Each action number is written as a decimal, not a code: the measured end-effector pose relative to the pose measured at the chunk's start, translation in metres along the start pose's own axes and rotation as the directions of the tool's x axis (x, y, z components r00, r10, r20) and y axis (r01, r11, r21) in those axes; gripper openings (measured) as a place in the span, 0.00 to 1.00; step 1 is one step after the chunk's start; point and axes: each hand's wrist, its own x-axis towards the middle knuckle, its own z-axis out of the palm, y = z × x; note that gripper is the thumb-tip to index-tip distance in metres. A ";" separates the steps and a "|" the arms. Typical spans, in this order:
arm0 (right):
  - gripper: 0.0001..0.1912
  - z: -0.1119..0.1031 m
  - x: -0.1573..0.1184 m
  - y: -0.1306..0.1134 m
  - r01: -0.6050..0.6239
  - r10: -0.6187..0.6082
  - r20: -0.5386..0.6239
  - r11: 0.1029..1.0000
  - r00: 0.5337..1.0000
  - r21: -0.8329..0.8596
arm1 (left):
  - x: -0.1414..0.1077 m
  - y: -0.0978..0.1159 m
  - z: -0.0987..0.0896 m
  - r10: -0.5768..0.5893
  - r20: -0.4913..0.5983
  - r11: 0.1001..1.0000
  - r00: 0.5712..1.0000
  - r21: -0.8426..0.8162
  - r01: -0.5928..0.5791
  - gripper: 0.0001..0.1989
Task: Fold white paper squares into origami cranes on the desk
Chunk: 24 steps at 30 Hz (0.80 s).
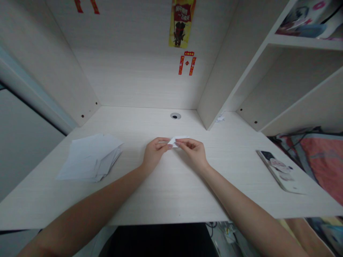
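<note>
A small folded piece of white paper [174,141] is held between both hands, just above the middle of the desk [166,185]. My left hand [156,151] pinches its left end between thumb and fingers. On the other side, my right hand [193,150] grips the paper with thumb and forefinger, its other fingers curled. The fingers hide parts of the paper, so its exact folds cannot be made out.
A pile of white paper sheets [88,157] lies at the left. At the right rests a phone in a decorated case [281,173]. An upright divider [214,89] and a round cable hole [175,116] are behind the hands. A red and grey bag [318,153] is at far right.
</note>
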 end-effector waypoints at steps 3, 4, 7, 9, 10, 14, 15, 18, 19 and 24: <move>0.12 0.000 0.000 -0.001 0.016 -0.016 0.007 0.999 1.000 -0.030 | 0.000 -0.001 0.000 -0.010 0.002 0.999 1.000 0.035 0.009 0.17; 0.12 0.000 0.000 -0.001 0.014 -0.014 0.006 1.000 1.000 -0.022 | 0.000 -0.002 0.000 -0.013 0.000 0.999 1.000 0.043 0.013 0.16; 0.13 0.000 0.001 -0.001 -0.011 0.011 0.000 1.000 1.000 0.020 | 0.001 -0.002 0.000 -0.020 -0.011 0.999 1.000 0.033 0.021 0.15; 0.12 0.001 0.001 -0.001 -0.031 0.032 -0.008 0.999 0.999 0.044 | 0.001 -0.002 0.000 -0.021 -0.011 1.000 1.000 0.015 0.021 0.15; 0.12 0.001 0.001 -0.002 -0.039 0.040 -0.010 0.998 0.999 0.053 | 0.001 -0.002 0.001 -0.020 -0.009 1.000 1.000 0.007 0.020 0.15; 0.13 0.001 0.001 -0.004 -0.051 0.053 -0.018 0.997 0.998 0.065 | 0.001 -0.001 0.002 -0.026 -0.008 0.999 1.000 -0.021 0.025 0.15; 0.14 0.001 0.001 -0.004 -0.053 0.054 -0.021 0.996 0.998 0.065 | 0.000 0.000 0.002 -0.026 -0.009 0.999 1.000 -0.031 0.025 0.15; 0.14 0.001 0.001 -0.004 -0.052 0.054 -0.033 0.996 0.998 0.068 | -0.001 0.000 0.003 -0.022 -0.005 0.998 1.000 -0.065 0.022 0.15; 0.14 0.001 0.001 -0.004 -0.053 0.055 -0.036 0.996 0.998 0.070 | -0.001 0.000 0.003 -0.020 0.000 0.997 1.000 -0.075 0.020 0.15; 0.14 0.000 0.002 -0.003 -0.056 0.057 -0.005 0.994 0.998 0.096 | 0.000 -0.001 0.002 -0.023 -0.011 0.995 1.000 -0.099 0.021 0.15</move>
